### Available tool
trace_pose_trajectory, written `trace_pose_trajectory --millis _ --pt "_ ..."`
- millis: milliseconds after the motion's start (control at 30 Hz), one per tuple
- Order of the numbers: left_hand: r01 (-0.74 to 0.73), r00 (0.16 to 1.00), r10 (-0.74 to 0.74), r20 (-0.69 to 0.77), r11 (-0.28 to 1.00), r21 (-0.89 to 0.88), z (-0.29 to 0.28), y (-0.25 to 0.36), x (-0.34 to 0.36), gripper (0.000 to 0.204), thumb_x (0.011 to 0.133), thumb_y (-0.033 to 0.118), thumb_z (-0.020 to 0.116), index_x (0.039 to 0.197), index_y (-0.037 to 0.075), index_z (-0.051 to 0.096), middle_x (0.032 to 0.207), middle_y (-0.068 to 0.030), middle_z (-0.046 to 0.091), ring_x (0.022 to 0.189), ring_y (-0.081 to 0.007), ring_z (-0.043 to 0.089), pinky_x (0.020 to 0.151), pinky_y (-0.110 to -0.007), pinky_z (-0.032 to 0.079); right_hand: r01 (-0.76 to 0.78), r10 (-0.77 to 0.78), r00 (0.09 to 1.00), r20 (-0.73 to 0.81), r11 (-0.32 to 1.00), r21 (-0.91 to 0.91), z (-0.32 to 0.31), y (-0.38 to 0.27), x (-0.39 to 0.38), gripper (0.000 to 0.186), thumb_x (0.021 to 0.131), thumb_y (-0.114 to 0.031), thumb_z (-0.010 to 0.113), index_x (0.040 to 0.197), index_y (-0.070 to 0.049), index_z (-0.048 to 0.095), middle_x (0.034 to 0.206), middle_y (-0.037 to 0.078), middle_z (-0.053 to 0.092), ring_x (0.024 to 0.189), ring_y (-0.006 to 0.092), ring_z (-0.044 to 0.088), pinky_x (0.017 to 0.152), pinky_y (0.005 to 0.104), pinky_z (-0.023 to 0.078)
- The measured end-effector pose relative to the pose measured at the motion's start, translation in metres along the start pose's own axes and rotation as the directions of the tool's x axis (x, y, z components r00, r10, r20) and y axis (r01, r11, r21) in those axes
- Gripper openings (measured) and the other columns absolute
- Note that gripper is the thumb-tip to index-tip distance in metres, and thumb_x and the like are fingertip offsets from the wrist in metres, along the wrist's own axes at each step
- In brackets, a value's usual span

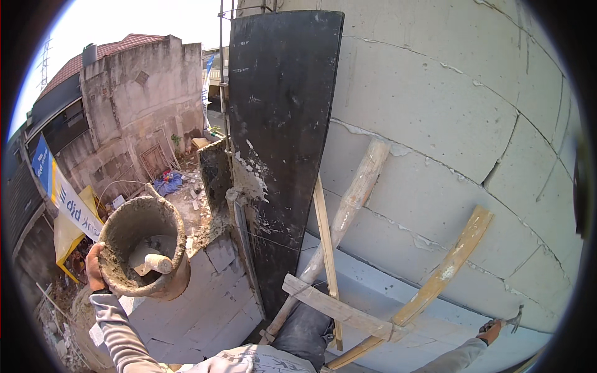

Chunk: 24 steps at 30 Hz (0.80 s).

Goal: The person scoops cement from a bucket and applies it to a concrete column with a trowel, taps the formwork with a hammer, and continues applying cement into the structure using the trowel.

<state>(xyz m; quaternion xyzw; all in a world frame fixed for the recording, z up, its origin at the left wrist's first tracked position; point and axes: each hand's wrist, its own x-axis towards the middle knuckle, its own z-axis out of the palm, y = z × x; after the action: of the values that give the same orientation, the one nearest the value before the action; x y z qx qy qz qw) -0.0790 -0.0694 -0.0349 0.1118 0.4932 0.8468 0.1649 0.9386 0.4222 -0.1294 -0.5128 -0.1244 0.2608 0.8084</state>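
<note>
Mortar-caked bucket [176, 280], carrying 1 trowel [159, 264] inside, is being held out at left, the left hand [95, 267] clasping its side. The right hand [490, 331] is gripping a hammer [515, 319] near the block wall [429, 112].

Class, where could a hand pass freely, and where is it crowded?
Free: before the block wall between the round pole and yellowish plank, above the crosspiece; along the pale strip between that plank and the right hand, which grips a hammer. Crowded: where pole, thin batten and crosspiece cross.
</note>
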Motion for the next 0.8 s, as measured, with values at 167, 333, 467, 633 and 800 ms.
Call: trace_pose_trajectory --millis 167,333,467,633,800 --pt "0.002 1.000 -0.002 0.004 0.998 -0.056 -0.001 -0.009 -0.001 0.034 0.092 0.017 0.053 0.113 -0.008 0.064 0.104 -0.0182 0.073 0.089 -0.0291 0.072 0.086 -0.040 0.059 0.457 -0.477 0.863 0.168 0.877 0.147 0.123 -0.070 -0.166 0.031 0.100 -0.024 0.058 0.122 -0.003 0.060 0.084 0.001 0.056 0.065 0.0100 0.050 0.054 0.0242 0.039" --pt "-0.078 0.994 0.084 -0.075 0.994 0.079 0.023 -0.014 0.010 0.025 0.090 0.017 0.060 0.098 -0.005 0.068 0.092 -0.0112 0.072 0.077 -0.0214 0.068 0.074 -0.034 0.056 0.317 -0.695 0.479 0.536 0.706 0.633 0.221 -0.157 -0.297 0.040 0.106 -0.028 0.052 0.131 0.003 0.052 0.083 0.003 0.050 0.064 0.0118 0.050 0.054 0.0272 0.044" --pt "-0.068 0.992 0.074 -0.100 0.996 0.055 0.016 -0.002 -0.010 0.026 0.089 0.017 0.060 0.100 -0.005 0.067 0.092 -0.0117 0.072 0.076 -0.0227 0.069 0.074 -0.034 0.057 0.008 -0.570 0.441 0.694 0.775 0.632 0.314 -0.166 -0.512 0.024 0.100 -0.018 0.060 0.108 -0.001 0.046 0.069 0.004 0.047 0.047 0.0121 0.045 0.042 0.0266 0.044" --pt "-0.021 0.998 0.023 -0.056 0.999 0.030 0.026 -0.007 -0.001 0.028 0.090 0.016 0.058 0.105 -0.006 0.067 0.094 -0.0128 0.072 0.078 -0.0229 0.069 0.075 -0.034 0.057 -0.265 -0.292 0.132 0.947 0.910 0.318 0.380 -0.148 -0.634 0.027 0.099 -0.020 0.066 0.111 -0.002 0.051 0.066 -0.001 0.052 0.045 0.0074 0.048 0.039 0.0262 0.041" --pt "-0.102 0.992 0.112 -0.064 0.985 0.137 0.017 -0.007 -0.007 0.029 0.092 0.016 0.057 0.106 -0.007 0.065 0.096 -0.0135 0.072 0.080 -0.0247 0.070 0.079 -0.036 0.059 -0.316 -0.258 0.155 0.954 0.902 0.296 0.416 -0.133 -0.681 0.031 0.104 -0.031 0.055 0.108 0.000 0.052 0.070 0.005 0.056 0.052 0.0132 0.056 0.045 0.0295 0.046"
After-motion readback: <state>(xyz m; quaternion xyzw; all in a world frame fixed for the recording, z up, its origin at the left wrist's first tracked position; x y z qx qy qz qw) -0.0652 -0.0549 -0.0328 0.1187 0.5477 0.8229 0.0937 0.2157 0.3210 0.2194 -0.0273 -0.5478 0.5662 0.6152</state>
